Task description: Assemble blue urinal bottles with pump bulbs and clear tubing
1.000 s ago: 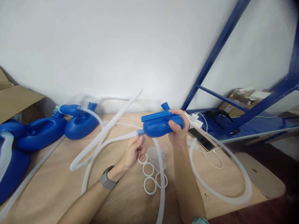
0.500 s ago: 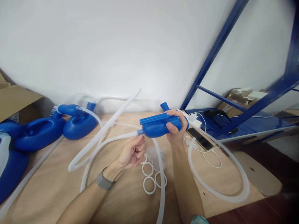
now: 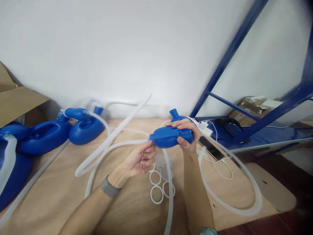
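Observation:
My right hand (image 3: 187,133) wraps around the wide end of a blue plastic funnel-like piece (image 3: 166,136), held sideways above the table. Its narrow end points left, where a white translucent hose (image 3: 132,142) meets it. At that joint, the thumb and fingertips of my left hand (image 3: 140,159) pinch the hose end; the fingers partly hide how far it goes on. Behind the piece, a blue bottle (image 3: 174,113) shows only its neck and part of its body. Several white rings (image 3: 156,194) and clear discs (image 3: 160,160) lie below my hands.
More blue bottles (image 3: 46,135) with hoses stand at the left beside a cardboard box (image 3: 22,104). A long hose loop (image 3: 256,199) curls at the right, near a phone (image 3: 212,148), cables and a white power strip (image 3: 204,128). A blue metal rack (image 3: 227,55) rises behind.
The blue piece has rolled in my right hand, so its long raised strip now faces me. My left fingers have moved slightly right, staying at the hose joint. The view has shifted a little.

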`<state>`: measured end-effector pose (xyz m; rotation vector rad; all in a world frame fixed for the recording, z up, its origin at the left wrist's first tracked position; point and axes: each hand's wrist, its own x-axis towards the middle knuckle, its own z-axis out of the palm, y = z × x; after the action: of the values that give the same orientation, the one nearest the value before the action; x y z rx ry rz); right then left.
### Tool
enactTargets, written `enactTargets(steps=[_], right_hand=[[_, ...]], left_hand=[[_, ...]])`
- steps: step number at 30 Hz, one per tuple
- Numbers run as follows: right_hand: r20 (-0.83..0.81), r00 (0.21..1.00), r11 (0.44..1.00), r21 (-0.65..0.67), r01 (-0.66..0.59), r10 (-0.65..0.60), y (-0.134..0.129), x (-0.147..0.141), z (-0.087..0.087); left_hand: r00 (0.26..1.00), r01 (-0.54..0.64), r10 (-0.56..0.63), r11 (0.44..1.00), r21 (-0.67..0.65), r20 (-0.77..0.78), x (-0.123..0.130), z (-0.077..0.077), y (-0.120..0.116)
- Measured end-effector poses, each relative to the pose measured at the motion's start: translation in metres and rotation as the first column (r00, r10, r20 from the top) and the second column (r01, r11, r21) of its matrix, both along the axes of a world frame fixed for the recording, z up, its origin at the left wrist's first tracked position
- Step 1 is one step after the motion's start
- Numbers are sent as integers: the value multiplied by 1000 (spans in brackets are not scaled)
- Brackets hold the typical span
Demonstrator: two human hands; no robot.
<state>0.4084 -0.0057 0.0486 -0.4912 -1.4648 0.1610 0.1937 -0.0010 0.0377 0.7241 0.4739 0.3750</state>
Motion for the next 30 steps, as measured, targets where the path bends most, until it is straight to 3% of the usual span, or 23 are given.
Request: enactTargets(steps=[8,11,12,13,15,17,18,19,20,21,23,27,30], right_hand=[[-27,999,999,-44,16,-17,1,7,-3],[-6,999,996,-73,42,-42,-2,7,-1],[2,999,996,-78,47,-47,-2,6,0],[5,999,996,-80,46,-45,-3,6,0],[-1,1000,996,-87,20,-20,-3,5,0],[-12,1000,993,-114,-8,7,-2,3,-1],[-16,1000,991,-131,3,-5,-2,2,-1],[-20,999,988,-150,34,-38,-3,1,-2],[-24,996,982,-170,79,-84,-3,0,-2],[-30,991,974,-187,125,-133,-3,-1,-2],[-42,978,958,-216,190,-204,-3,-3,-3],[-44,975,949,-242,203,-220,-2,-1,-6],[-33,987,961,-234,147,-159,-1,3,-9]], left_hand=[[987,-8,47,970,244,-154,-11,8,1],[965,-6,123,892,452,-230,-17,8,3],[949,-9,188,819,574,-254,-19,8,3],[919,-19,291,705,709,-264,-21,8,4],[819,-22,541,361,932,-190,-26,8,5],[733,37,680,16,999,-38,-33,7,8],[733,74,680,-107,991,18,-36,7,10],[761,102,647,-192,976,48,-39,5,12],[797,115,602,-242,964,56,-41,4,14],[826,117,561,-263,958,54,-43,1,16],[853,99,519,-249,963,46,-44,-4,19],[834,40,548,-183,982,68,-39,-10,15],[833,-31,548,-94,995,78,-31,-9,10]])
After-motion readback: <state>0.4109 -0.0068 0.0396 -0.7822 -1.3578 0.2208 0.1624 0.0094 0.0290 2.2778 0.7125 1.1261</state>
